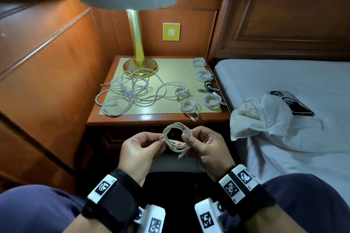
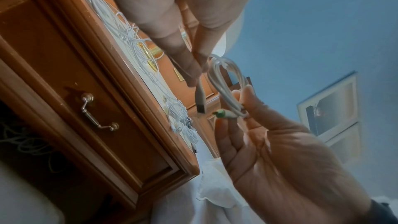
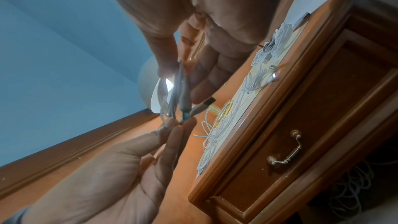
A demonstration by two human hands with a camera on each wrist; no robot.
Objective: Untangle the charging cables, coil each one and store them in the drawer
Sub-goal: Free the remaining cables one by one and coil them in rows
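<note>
Both hands are holding a coiled white cable (image 1: 177,139) in front of the closed drawer (image 2: 90,113): the left hand (image 1: 141,149) is pinching one side of the coil, the right hand (image 1: 205,145) is gripping the other. Beyond them, a tangle (image 1: 130,92) of white cables is lying on the bench (image 1: 147,118), with finished coils (image 1: 205,81) sitting along its right edge.

black wrist straps (image 1: 121,200); white tag blocks (image 1: 239,179); dark blue trousers (image 1: 37,210)
</note>
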